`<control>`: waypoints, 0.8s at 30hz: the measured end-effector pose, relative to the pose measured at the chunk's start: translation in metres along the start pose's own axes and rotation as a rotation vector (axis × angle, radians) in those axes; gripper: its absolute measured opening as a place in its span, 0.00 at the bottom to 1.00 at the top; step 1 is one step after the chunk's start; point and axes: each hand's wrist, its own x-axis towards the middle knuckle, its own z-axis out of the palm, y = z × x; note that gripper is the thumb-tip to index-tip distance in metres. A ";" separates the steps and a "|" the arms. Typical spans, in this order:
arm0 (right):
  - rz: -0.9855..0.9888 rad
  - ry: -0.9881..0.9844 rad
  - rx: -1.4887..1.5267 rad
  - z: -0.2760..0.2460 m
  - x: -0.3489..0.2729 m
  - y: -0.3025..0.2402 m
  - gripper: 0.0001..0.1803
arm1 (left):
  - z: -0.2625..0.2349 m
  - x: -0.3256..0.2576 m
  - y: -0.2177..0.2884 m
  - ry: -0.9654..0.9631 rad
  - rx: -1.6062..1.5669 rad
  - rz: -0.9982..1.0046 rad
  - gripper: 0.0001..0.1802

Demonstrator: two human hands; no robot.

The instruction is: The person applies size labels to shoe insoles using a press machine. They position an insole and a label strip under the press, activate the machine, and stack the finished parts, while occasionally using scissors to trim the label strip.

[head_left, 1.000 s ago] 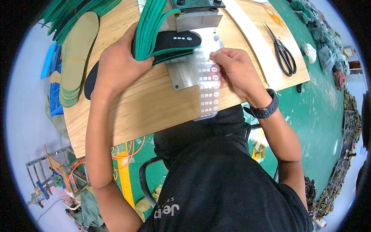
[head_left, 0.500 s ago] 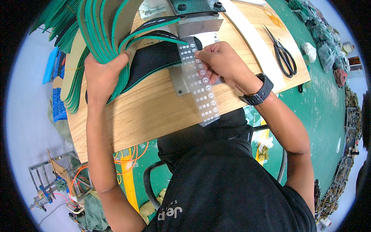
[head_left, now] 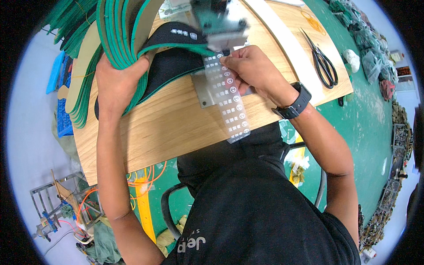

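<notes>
Insoles [head_left: 128,35] gripped by left hand [head_left: 118,81]; clear strip [head_left: 232,101] pinched by right hand [head_left: 258,70] — best kept flat, fingertips [head_left: 230,63] away from metal block [head_left: 227,37].

Workshop, metal press [head_left: 226,33], stacked insoles [head_left: 118,35], piled plastic bags [head_left: 373,62], green floor [head_left: 364,115]

The press head [head_left: 221,24] at the far middle is blurred and cut off by the far edge, as are the bent stack of insoles [head_left: 112,37] and the green pile [head_left: 62,24] to its left. That stack hides most fingers of the left hand [head_left: 115,84]. Whether the clear strip's [head_left: 234,110] far end touches the press head cannot be told. The black shirt [head_left: 265,212] covers most of the chair [head_left: 164,207]; goods along the right wall [head_left: 393,172] are too small to identify.
</notes>
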 end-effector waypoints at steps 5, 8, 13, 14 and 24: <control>-0.006 0.012 -0.005 -0.001 0.001 0.002 0.17 | 0.003 -0.001 -0.003 -0.086 0.005 -0.040 0.20; 0.010 0.028 -0.004 0.001 -0.006 0.000 0.16 | 0.006 -0.001 -0.010 -0.187 0.052 0.014 0.35; -0.020 -0.077 0.038 -0.004 -0.016 0.004 0.14 | 0.013 0.000 -0.001 -0.312 0.439 0.141 0.50; -0.008 -0.049 0.069 -0.005 -0.020 0.005 0.13 | 0.014 0.000 0.004 -0.334 0.470 0.127 0.50; 0.000 0.082 0.386 -0.018 -0.034 0.019 0.12 | 0.009 0.005 0.008 -0.396 0.512 0.161 0.45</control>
